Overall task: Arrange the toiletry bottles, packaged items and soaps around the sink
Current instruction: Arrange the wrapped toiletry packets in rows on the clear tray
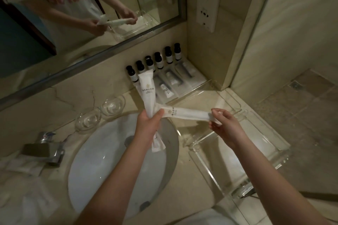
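Above the white sink [102, 153], my left hand [149, 124] grips long white packets: one [147, 89] points up toward the bottles, and another's end [158, 144] hangs below the hand. My right hand [222, 124] pinches the far end of a third white packet [184, 113], which stretches sideways to my left hand. Several small dark-capped bottles [158, 60] stand in a row against the wall below the mirror. In front of them, flat packaged items [175, 80] lie side by side in the corner.
A clear acrylic tray [243, 153] sits on the counter right of the sink. Two glass dishes [100, 113] rest behind the basin, the chrome tap [45, 150] to the left. Folded white cloth [20, 168] lies at far left. A socket panel [207, 3] hangs on the wall.
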`<state>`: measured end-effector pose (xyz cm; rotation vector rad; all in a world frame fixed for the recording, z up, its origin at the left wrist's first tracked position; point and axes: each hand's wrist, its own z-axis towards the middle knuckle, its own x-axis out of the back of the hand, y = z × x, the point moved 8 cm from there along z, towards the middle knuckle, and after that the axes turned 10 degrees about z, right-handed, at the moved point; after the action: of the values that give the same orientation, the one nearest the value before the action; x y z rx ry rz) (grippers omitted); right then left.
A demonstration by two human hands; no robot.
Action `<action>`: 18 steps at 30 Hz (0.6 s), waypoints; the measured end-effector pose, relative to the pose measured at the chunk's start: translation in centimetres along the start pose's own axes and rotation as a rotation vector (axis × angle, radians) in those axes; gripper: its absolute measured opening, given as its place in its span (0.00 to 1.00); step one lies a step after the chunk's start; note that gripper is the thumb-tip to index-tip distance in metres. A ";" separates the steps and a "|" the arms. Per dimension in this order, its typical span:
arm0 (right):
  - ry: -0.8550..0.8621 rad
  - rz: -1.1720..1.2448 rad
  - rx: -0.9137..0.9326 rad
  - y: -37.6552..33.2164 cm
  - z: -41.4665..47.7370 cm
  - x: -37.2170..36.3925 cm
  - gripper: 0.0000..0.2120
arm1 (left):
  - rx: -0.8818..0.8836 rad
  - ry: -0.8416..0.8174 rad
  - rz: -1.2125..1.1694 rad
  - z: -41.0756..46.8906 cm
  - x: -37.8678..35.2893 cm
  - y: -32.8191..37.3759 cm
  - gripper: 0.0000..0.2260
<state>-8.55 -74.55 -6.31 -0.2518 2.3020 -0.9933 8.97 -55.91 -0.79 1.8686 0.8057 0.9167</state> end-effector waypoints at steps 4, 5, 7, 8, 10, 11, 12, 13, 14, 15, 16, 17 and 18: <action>0.122 0.019 0.051 -0.7 2.7 1.0 0.07 | 0.048 -0.006 0.075 -0.4 -0.7 -1.2 0.03; 0.140 -0.016 0.077 -1.4 3.4 1.2 0.07 | 0.056 0.005 0.083 -0.3 -0.6 -1.4 0.02; 0.186 -0.128 0.141 -3.2 5.0 1.6 0.08 | 0.065 0.048 0.089 -0.2 0.0 -1.7 0.03; 0.204 -0.189 0.176 -4.2 5.8 1.6 0.09 | 0.067 0.072 0.089 0.0 0.4 -1.8 0.05; 0.216 -0.302 0.225 -5.8 7.4 1.2 0.11 | 0.071 0.098 0.089 0.2 1.2 -2.1 0.07; 0.222 -0.360 0.239 -6.4 8.3 0.9 0.12 | 0.070 0.105 0.089 0.3 1.5 -2.2 0.07; 0.229 -0.422 0.251 -6.8 9.1 0.6 0.12 | 0.070 0.109 0.088 0.5 1.8 -2.4 0.07; 0.232 -0.478 0.263 -7.0 10.0 0.3 0.12 | 0.069 0.110 0.087 0.6 2.0 -2.5 0.07; 0.236 -0.518 0.273 -7.1 10.7 0.2 0.10 | 0.070 0.107 0.085 0.7 2.1 -2.6 0.07; 0.239 -0.551 0.274 -7.0 11.4 0.0 0.09 | 0.073 0.104 0.084 0.9 2.1 -2.7 0.07; 0.237 -0.589 0.270 -6.8 11.9 -0.1 0.11 | 0.074 0.103 0.084 1.0 2.1 -2.8 0.06; 0.235 -0.637 0.259 -6.6 12.4 -0.2 0.16 | 0.072 0.107 0.084 1.1 2.1 -2.9 0.06; 0.230 -0.684 0.252 -6.3 12.7 -0.3 0.21 | 0.071 0.112 0.085 1.1 2.2 -2.9 0.06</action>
<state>-1.03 -86.41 -8.38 -0.8973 2.2938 -1.7063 10.57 -53.45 -3.25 1.9392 0.8415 1.0656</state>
